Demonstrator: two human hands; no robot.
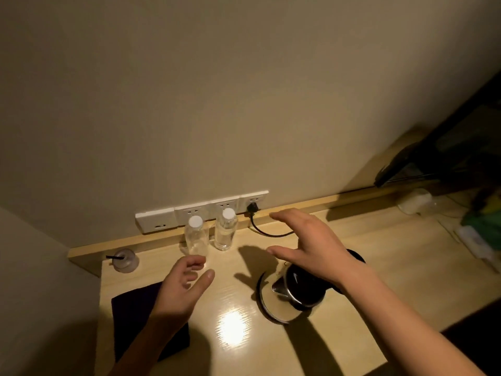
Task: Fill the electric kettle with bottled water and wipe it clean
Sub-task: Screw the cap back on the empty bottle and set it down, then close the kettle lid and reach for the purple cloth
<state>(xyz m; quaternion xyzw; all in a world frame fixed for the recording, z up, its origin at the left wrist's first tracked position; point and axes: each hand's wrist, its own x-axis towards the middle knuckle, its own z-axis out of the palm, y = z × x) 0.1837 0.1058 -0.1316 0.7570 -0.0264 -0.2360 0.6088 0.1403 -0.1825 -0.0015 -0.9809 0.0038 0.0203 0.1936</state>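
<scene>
- The left hand (181, 283) hangs above the counter (385, 270) with its fingers loosely curled and the thumb stretched out; it holds nothing.
- The right hand (311, 248) is spread wide with the fingers straight and reaching forward. It is empty, and I cannot tell whether it touches anything.
- The electric kettle (295, 290) stands directly under the right hand and wrist. Its black top faces the camera and its spout points toward the left hand. The right forearm covers its far side.
- A round kettle base (263, 303) shows beneath the kettle, on the side nearer the left hand.
- Two clear water bottles with white caps stand upright beyond the left hand's fingertips, against the back ledge. The left bottle (196, 236) is just past the fingertips, and the right bottle (225, 230) is just beside it, between the two hands.
- A dark cloth (134, 303) lies flat under the left wrist and forearm.
- A wall socket strip (200, 213) runs behind the bottles. A black plug (252, 207) sits in it just ahead of the right hand's fingertips, and its cord (268, 234) curves under that hand.
- A clear plastic cup (125, 261) with a dark straw stands well to the left of the left hand, by the ledge.
</scene>
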